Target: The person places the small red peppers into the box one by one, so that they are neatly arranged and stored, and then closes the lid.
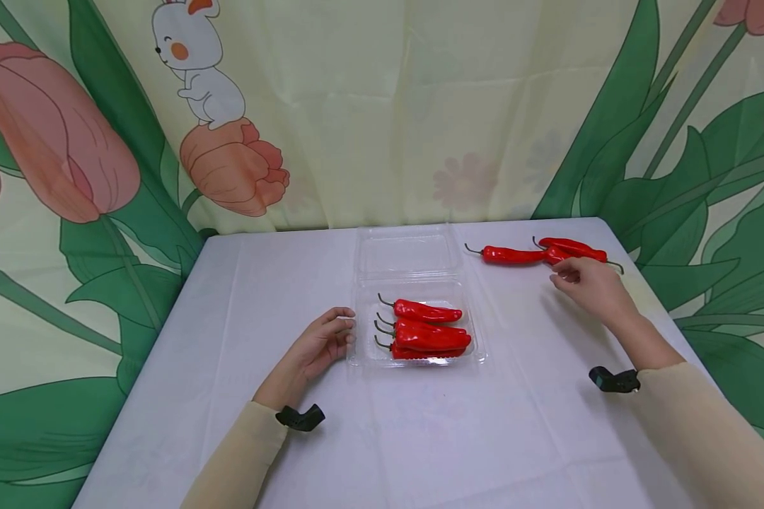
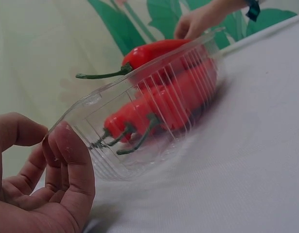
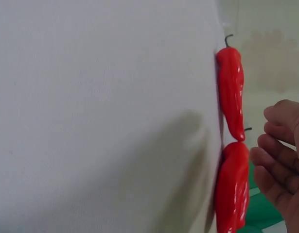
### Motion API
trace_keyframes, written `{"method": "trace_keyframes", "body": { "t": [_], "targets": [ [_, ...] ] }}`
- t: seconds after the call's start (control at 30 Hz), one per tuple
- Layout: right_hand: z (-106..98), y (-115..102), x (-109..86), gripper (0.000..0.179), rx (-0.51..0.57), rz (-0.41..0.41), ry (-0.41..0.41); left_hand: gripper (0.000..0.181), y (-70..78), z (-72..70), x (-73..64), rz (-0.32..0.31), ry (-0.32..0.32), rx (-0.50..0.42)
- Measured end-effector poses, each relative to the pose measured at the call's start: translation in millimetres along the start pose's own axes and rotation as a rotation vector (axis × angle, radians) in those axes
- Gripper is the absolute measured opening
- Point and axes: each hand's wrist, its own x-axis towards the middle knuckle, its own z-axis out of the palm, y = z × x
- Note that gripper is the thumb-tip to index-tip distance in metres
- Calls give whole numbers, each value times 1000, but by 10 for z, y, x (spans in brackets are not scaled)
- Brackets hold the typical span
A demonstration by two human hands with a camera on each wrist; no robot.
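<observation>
A clear plastic clamshell box (image 1: 477, 353) lies open mid-table, its lid (image 1: 407, 251) folded back toward the far edge. Several red chili peppers (image 1: 428, 336) with green stems lie in its tray, side by side. At the tray's left rim is my left hand (image 1: 321, 343); the left wrist view shows its thumb and index finger pinching the rim of the box (image 2: 117, 167). My right hand (image 1: 592, 286) hovers by the loose red chili peppers (image 1: 512, 255) at the far right. Its fingers (image 3: 273, 153) are loosely bent, apart from the peppers, with nothing held.
A white cloth covers the table (image 1: 280, 276). Behind it hangs a curtain (image 1: 369, 141) printed with tulips and a rabbit, close to the table's far edge. The loose peppers lie near the far right corner. Each wrist carries a small black camera (image 1: 301, 418).
</observation>
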Motion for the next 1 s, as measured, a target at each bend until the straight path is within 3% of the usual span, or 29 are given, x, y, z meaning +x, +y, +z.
{"method": "trace_keyframes", "body": {
  "t": [0.17,0.4,0.7,1.0],
  "targets": [
    [1,200,36,46,-3,90,31,16,-1,1,-4,-6,3,3],
    [20,422,53,46,-33,149,69,17,2,12,-11,-6,13,23],
    [15,515,102,46,-43,201,78,17,7,14,-19,-2,15,12],
    [-10,590,91,55,-50,210,20,19,15,15,-32,9,-2,27]
  ]
}}
